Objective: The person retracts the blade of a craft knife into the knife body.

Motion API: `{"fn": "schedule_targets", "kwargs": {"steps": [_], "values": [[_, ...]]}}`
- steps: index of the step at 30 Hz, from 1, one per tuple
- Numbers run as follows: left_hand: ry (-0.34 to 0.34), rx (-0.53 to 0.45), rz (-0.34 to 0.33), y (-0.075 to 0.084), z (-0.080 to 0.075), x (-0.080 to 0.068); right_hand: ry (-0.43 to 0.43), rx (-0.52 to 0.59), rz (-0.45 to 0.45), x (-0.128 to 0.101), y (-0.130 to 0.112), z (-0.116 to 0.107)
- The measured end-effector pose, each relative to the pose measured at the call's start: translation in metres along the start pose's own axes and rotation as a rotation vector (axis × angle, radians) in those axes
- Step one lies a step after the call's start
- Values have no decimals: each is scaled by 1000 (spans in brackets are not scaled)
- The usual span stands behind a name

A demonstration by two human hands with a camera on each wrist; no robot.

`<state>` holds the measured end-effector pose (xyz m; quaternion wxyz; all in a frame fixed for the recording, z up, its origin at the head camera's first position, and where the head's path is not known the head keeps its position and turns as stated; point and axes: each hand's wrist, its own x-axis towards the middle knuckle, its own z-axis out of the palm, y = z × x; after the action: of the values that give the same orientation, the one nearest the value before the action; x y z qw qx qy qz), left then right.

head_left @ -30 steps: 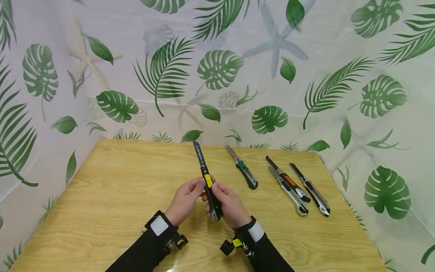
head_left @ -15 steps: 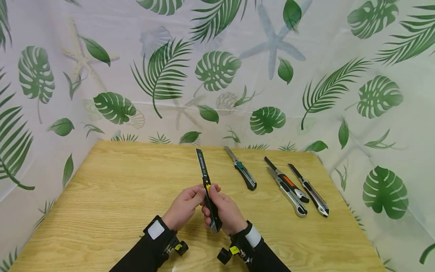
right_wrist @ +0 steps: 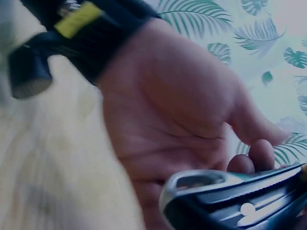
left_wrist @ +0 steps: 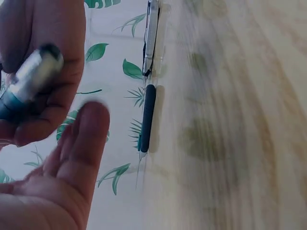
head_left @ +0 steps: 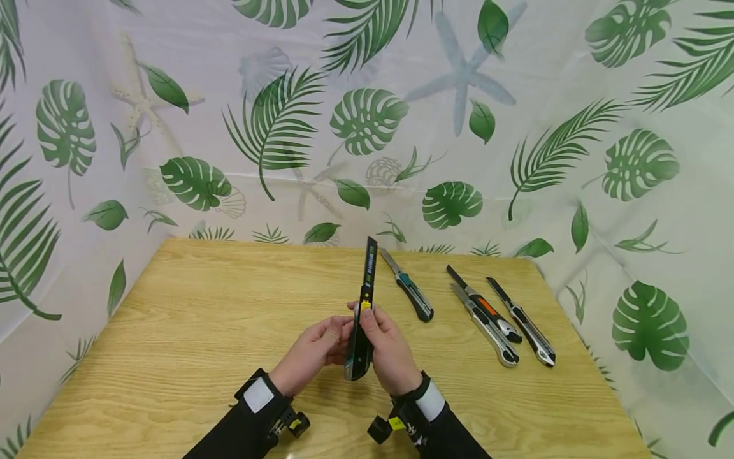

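Observation:
A black utility knife point(head_left: 361, 344) with a yellow slider stands nearly upright over the table, its dark printed blade pointing up and away. My right hand point(head_left: 394, 350) grips the handle, thumb lying beside the slider. My left hand point(head_left: 308, 352) is at the knife's left side, its fingers partly hidden behind the handle. In the left wrist view the left fingers point(left_wrist: 91, 139) are extended below the right hand and the knife's metal butt point(left_wrist: 41, 69). The right wrist view shows the left palm point(right_wrist: 168, 105) behind the handle end, fingertips out of sight.
Right of the hands lies a teal-and-black utility knife point(head_left: 414, 294). Farther right are a knife with an orange patch point(head_left: 487, 308), a silver one point(head_left: 490, 335) overlapping it, and a silver-and-black one point(head_left: 533, 331). A leaf-print cloth point(head_left: 367, 191) hangs behind the wooden table point(head_left: 189, 319).
The knife's tip has swung rightward, from leaning left to leaning slightly right. The left thumb has come away from the handle, while the right hand keeps its grip.

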<state>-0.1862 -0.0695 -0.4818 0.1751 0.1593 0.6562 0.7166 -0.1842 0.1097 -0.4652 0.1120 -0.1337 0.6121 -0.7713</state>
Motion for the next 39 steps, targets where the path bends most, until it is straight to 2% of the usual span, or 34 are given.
{"fn": "schedule_targets", "kwargs": {"steps": [2, 5, 8, 13, 18, 22, 27, 32, 39], "values": [[-90, -12, -38, -2, -1, -4, 13, 58, -40, 0, -4, -3], [-209, -11, -58, -7, -1, -7, 0, 193, -70, 1, -10, -8], [-260, -15, -71, -14, 1, -7, -12, 265, -57, 1, -14, -10], [-245, -16, -74, -22, 4, -7, 10, 242, 10, 1, -18, -8], [-237, -3, -55, -30, 3, -10, 7, 176, 35, 4, -20, -2], [-223, -112, -53, -37, 1, -11, -6, 88, 37, 9, -22, 3], [-193, -238, -33, -36, 2, -9, -5, 46, 47, 13, -25, 6], [-189, -233, -17, -33, 5, -9, -5, 40, 39, 12, -27, 8], [-168, -244, -44, -33, 9, -12, -24, 16, 19, 9, -25, 8]]}}
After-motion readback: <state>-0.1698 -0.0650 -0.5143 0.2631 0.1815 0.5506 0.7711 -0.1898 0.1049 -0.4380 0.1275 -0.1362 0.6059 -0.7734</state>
